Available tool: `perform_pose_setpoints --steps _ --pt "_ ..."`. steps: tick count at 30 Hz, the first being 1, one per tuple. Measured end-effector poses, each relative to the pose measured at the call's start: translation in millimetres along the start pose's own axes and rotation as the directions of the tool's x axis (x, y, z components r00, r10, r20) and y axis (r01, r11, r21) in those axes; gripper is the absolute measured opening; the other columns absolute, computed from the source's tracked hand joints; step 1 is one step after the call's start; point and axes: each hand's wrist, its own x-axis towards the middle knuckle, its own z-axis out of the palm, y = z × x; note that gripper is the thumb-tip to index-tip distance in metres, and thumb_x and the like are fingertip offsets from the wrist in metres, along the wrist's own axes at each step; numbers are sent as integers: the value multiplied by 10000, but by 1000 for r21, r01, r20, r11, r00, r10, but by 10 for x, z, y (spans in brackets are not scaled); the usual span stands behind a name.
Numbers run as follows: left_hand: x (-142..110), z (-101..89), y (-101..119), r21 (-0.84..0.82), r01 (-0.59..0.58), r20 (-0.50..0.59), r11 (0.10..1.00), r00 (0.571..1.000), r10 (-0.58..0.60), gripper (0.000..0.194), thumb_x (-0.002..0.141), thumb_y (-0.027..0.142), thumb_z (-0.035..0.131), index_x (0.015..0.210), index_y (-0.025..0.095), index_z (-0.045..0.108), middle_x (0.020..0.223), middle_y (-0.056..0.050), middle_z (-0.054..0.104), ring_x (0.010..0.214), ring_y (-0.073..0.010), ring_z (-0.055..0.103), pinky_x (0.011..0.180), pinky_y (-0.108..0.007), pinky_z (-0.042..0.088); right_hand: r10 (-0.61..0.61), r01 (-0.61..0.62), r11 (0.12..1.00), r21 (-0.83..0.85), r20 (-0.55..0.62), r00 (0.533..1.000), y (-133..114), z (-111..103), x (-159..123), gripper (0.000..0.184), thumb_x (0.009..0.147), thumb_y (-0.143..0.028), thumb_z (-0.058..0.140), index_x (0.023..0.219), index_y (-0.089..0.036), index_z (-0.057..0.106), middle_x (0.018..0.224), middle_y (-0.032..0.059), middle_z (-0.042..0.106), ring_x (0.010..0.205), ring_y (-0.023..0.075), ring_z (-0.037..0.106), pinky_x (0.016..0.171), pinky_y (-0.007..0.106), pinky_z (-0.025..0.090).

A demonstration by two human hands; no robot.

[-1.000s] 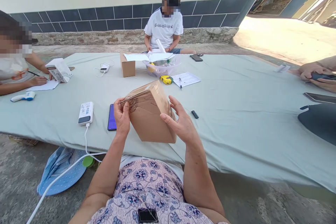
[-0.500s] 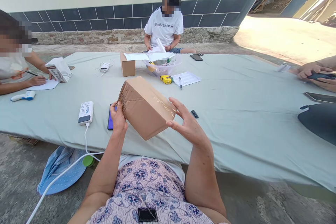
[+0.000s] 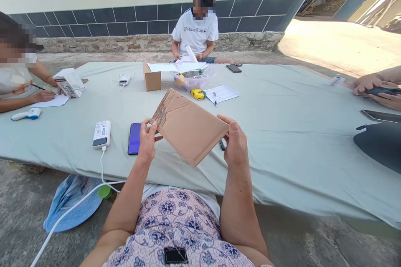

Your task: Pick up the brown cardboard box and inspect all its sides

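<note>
A brown cardboard box [image 3: 187, 127] is held up over the near edge of the grey-green table [image 3: 282, 133], one broad face turned toward me. My left hand [image 3: 146, 139] pinches its left end, near a dark scribble on the cardboard. My right hand [image 3: 235, 142] grips its right end, thumb on top. Both hands are closed on the box. A small black object [image 3: 222, 145] lies on the cloth just behind the right hand, partly hidden.
A purple phone [image 3: 135, 138] and a white power bank [image 3: 102, 134] with a cable lie left of my hands. Farther back stand a small cardboard box [image 3: 152, 77], a clear bowl [image 3: 192, 79], a yellow tape measure [image 3: 198, 94] and papers [image 3: 222, 93]. Other people sit left, opposite and right.
The box has been turned in my hands from a tilted, corner-on pose to a flatter one showing a broad face. My right hand shifted from its side to its right end.
</note>
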Motion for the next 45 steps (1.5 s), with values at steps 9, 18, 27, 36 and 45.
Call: perform_pose_setpoints --steps 9,18,27,36,45 --pt "-7 -68 62 257 -347 -25 902 931 365 495 801 615 705 1139 255 681 1176 -71 630 1113 -214 586 848 -279 507 300 -280 922 268 -36 953 36 91 48 797 721 -963 412 949 -251 690 1074 59 764 1113 279 690 723 320 565" --pt "-46 36 50 -61 -242 22 968 970 244 664 661 679 802 1163 285 619 1124 -58 649 1083 -215 607 806 -272 548 304 -294 927 232 -9 953 87 120 70 818 777 -945 321 1065 -272 688 1197 73 743 1213 317 642 743 366 574" --pt "-10 55 28 -49 -86 -145 995 986 78 642 660 625 802 1149 254 614 1232 -92 655 1197 -261 586 711 -271 566 185 -202 968 147 120 975 124 153 66 680 807 -781 581 1322 -337 570 1459 39 604 1393 299 518 1096 470 497" --pt "67 18 -25 -14 -37 -239 999 970 33 592 685 593 775 1140 266 585 1226 -71 663 1146 -221 609 671 -241 522 143 -132 990 -57 309 940 150 143 48 1139 732 -752 720 1631 -385 125 1721 82 206 1561 369 261 1173 587 384" --pt "98 -41 -42 46 17 -207 999 978 -7 575 758 631 727 1189 290 559 1285 -82 640 1170 -235 612 672 -253 534 67 -10 991 -135 429 901 114 112 9 1319 634 -810 755 1633 -416 -12 1753 57 59 1598 353 158 1253 609 211"
